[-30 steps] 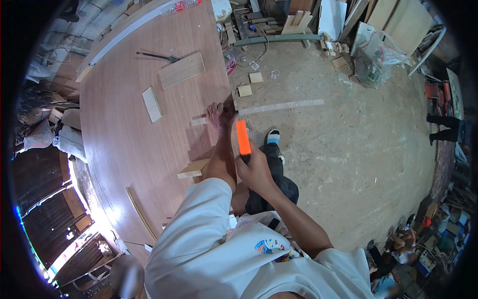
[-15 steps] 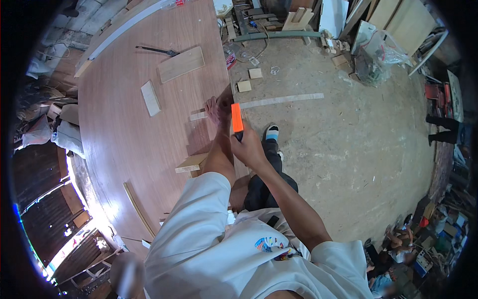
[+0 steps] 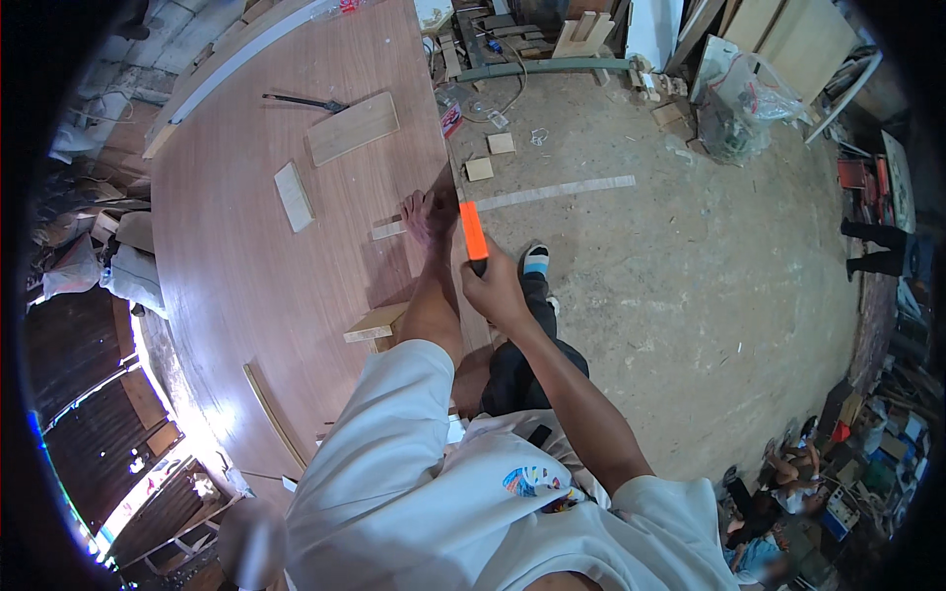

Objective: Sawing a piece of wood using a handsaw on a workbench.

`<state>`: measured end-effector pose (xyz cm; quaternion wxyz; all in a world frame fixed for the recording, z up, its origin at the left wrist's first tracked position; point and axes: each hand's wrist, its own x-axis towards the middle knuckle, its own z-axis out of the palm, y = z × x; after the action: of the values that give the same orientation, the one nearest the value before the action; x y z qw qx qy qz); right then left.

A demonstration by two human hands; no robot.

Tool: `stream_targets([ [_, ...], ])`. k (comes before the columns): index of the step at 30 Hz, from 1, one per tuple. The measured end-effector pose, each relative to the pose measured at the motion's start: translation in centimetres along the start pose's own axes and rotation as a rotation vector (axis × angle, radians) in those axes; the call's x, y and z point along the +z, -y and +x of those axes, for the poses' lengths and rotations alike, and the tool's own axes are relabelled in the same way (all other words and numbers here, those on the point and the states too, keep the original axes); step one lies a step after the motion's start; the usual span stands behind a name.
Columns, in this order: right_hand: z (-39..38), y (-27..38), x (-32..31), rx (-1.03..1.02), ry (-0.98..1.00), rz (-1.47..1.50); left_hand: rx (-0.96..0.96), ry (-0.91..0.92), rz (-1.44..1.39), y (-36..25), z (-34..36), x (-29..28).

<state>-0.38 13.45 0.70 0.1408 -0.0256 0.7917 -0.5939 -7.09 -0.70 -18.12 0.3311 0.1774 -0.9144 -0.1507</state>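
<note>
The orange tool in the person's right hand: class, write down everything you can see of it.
The orange tool is a narrow, flat, bright orange bar with a dark lower end, plastic by its look. The right hand grips that dark end, so the orange part sticks up and away from the person, tilted slightly left. It stands over the edge of the large reddish-brown wooden panel, right beside the left hand, which presses on the panel. Whether it has a blade cannot be made out.

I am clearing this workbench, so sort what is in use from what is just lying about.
In use:
- left hand, pressing the thin wood strip on the brown board
- right hand, gripping the orange tool

Lying about:
- small pale block
- flat wood panel
- dark hand tool
- wood block near the board's edge
- long pale strip on the floor
</note>
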Motion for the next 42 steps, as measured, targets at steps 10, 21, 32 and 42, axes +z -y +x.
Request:
stream_targets([
  [10, -9.6, 8.5, -4.8, 0.246, 0.223, 0.287, -0.089, 0.134, 0.056, 1.2, -0.1, -1.2],
  [21, 0.6, 1.0, -0.2, 0.073, 0.097, 0.004, -0.031, 0.057, 0.092, 1.9, 0.1, -0.5],
  [32, -10.6, 11.2, -4.9, 0.301, 0.337, 0.194, -0.021, 0.174, 0.107, 2.2, -0.4, -1.4],
  [42, -10.6, 11.8, -7.4, 0.318, 0.236, 0.175, -0.084, 0.250, 0.118, 2.0, -0.4, -1.1],
])
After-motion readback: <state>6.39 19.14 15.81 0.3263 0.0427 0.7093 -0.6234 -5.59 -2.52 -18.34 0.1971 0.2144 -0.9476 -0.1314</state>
